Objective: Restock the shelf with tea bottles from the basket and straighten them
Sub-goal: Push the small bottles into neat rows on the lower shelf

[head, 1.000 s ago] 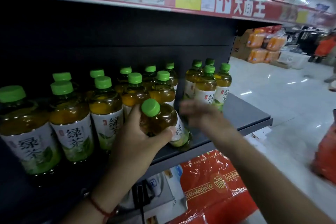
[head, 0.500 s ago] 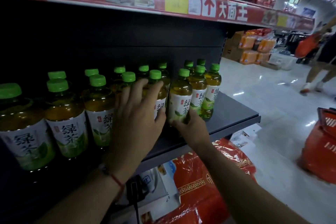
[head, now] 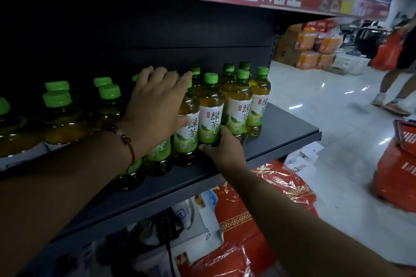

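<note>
shelf (head: 281,128): tea bottles (head: 238,105) stood upright toward right edge | left hand (head: 155,105): fingers flat, pressed on bottle tops | right hand (head: 225,150): fingers wrapped round front bottle (head: 210,114) base

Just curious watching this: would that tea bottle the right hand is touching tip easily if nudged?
Probably somewhat: the tea bottle is tall and narrow. It looks full, so fairly heavy and steady. Neighbouring bottles likely brace it.

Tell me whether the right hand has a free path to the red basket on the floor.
Probably yes: the right hand grips a tea bottle at the shelf edge, and only open floor lies between it and the red basket. It must let go first.
</note>
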Available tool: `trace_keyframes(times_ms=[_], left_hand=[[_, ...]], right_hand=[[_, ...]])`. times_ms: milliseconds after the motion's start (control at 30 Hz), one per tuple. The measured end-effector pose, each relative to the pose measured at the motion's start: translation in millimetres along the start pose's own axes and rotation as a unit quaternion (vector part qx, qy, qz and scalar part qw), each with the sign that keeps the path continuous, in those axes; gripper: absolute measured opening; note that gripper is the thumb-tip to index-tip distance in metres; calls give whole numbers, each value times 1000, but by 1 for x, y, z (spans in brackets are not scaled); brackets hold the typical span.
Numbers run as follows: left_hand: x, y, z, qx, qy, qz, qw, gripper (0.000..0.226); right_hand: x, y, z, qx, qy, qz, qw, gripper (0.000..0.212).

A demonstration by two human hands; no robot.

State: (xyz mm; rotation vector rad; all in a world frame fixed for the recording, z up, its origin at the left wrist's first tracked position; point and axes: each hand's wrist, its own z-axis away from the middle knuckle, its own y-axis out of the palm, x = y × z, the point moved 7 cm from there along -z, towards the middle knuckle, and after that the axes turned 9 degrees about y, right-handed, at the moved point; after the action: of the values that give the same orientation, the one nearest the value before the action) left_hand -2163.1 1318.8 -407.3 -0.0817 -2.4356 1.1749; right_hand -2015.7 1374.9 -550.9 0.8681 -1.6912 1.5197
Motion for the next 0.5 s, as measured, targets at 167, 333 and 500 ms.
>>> trace_keyframes(times_ms=[167, 333, 500], left_hand=[[-12, 0, 1, 4, -4, 4, 1000, 94], [-38, -7, -11, -23, 30, 13, 999, 86], [-52, -1, -39, 19, 36, 29, 999, 90]], right_hand=[[2, 3, -2, 4, 8, 16, 1000, 57], [11, -8, 0, 100, -4, 79, 992, 53], [43, -82, -3, 7, -36, 70, 997, 17]])
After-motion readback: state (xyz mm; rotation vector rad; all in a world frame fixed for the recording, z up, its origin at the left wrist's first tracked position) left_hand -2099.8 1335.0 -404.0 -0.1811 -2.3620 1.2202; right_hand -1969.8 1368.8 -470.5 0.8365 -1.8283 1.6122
